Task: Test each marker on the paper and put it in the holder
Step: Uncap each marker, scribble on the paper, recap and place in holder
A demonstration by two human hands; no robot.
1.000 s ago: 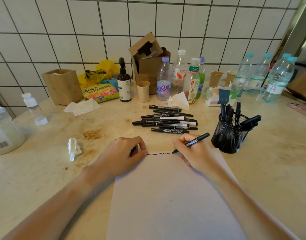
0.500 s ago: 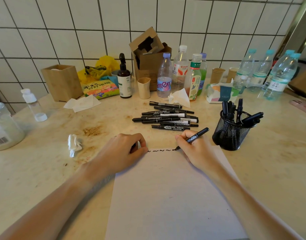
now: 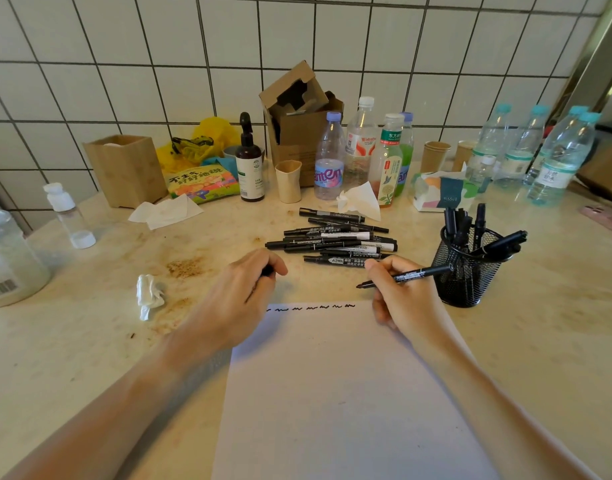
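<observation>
Right hand pinches uncapped marker right of centre, tip left, just above paper top edge; long axis points right toward mesh holder, just beside. Left hand curls round dark object, likely cap, mostly hidden. Untested markers piled behind on counter.

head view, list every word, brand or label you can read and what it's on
"TISSUE" on the tissue pack
"东方" heads the green label of the tea bottle; the rest is too small
Large lettering on the blue-label bottle is partly turned away, unclear
Red brand on the clear bottle: blurred
Yellow book: Chinese title, not surely legible
Loose markers, pump bottle, jar barcode: too small
</observation>
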